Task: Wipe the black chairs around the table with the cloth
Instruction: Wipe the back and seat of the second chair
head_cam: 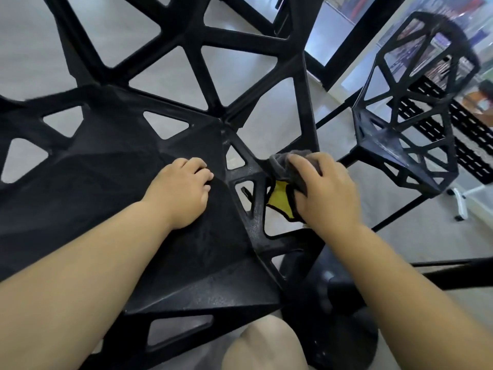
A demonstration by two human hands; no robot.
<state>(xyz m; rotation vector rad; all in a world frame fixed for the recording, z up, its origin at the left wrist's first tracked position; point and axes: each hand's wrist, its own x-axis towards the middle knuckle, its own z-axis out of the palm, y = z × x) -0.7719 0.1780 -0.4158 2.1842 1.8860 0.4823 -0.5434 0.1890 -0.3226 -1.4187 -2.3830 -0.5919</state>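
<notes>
A black chair (112,172) with triangular cut-outs fills the left and middle of the head view; its backrest rises toward the top. My left hand (181,190) rests on the seat with fingers curled, holding nothing. My right hand (325,190) grips a grey cloth (286,166) with a yellow underside and presses it on the seat's right edge strut. A second black chair (408,124) of the same kind stands to the right.
A black round pedestal base (338,311) stands on the pale floor below my right arm. Black window frames (344,41) and a perforated black panel (464,145) lie beyond the second chair. My knee (264,345) shows at the bottom.
</notes>
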